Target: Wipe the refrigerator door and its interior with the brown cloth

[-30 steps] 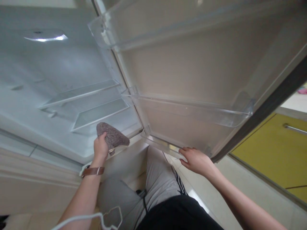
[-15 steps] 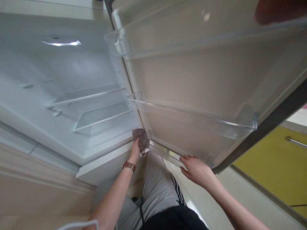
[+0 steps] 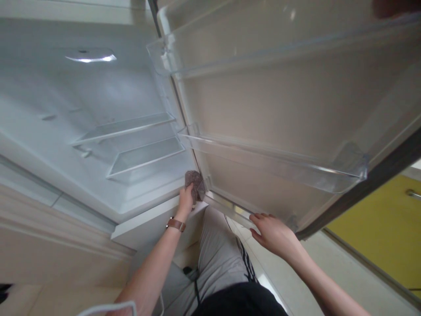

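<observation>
Holds a grey-brown cloth (image 3: 194,183) in the left hand (image 3: 186,199), fingers closed around it, and presses it into the lower hinge-side corner of the open fridge (image 3: 66,145), right where the cabinet's bottom front edge meets the door (image 3: 279,109). Wears a brown strap (image 3: 176,224) on that wrist, just below the cabinet's bottom edge. Reaches with the right hand (image 3: 274,230) to the bottom edge of the door, well along from the cloth toward the door's free side, fingertips laid against the clear bottom rail (image 3: 226,208) and thumb tucked beneath; impossible to tell whether truly clasping the edge or only resting there. Looks steeply upward into a white interior, with two glass shelves (image 3: 125,127) set one above the other near the back wall and a lit lamp (image 3: 90,58) on the ceiling. Shows two clear bins on the inside of the door: a middle bin (image 3: 279,164) spanning it from hinge to free edge, and an upper bin (image 3: 263,48) near the top edge. Takes in grey trousers (image 3: 217,259) between the two forearms, a white cable (image 3: 108,307) at the lower left and a yellow cabinet (image 3: 388,228) beyond the door's free edge.
</observation>
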A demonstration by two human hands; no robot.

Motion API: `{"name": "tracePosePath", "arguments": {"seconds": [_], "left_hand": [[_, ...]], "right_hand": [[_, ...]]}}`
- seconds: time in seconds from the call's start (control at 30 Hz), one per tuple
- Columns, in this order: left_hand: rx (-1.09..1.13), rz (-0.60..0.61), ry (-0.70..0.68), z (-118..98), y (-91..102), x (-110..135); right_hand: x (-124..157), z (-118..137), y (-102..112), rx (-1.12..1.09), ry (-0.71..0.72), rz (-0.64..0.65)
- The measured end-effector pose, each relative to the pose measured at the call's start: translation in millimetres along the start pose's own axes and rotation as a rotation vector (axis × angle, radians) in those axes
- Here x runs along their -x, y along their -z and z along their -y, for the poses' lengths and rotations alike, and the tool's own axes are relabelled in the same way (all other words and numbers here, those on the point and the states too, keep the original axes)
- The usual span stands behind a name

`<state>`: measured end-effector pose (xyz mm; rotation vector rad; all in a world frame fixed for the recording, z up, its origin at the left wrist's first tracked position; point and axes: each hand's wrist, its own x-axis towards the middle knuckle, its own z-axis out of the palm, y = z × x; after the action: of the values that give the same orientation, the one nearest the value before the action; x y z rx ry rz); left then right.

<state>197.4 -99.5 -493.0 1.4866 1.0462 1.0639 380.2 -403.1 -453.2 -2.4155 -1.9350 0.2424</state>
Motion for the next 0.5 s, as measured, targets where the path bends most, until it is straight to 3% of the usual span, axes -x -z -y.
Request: {"name": "tracePosePath", "arguments": {"seconds": [0.13,0.23,0.37,0.5], "left_hand": [[-0.276,0.055,-0.190,-24,-8.5,3],[-0.550,0.113,-0.320,-28,-14.6,12],[-0.782,0.147,-0.327,-19,-13.9,16],[-0.831,0.147,-0.300,-10,-9.8,8]], "right_hand": [[0,-1,1,-0.001,0.000,0.022],[1,0,2,-0.001,-0.003,0.018],[1,0,3,0.002,0.002,0.021],[0,0,4,0.007,0.002,0.014]]}}
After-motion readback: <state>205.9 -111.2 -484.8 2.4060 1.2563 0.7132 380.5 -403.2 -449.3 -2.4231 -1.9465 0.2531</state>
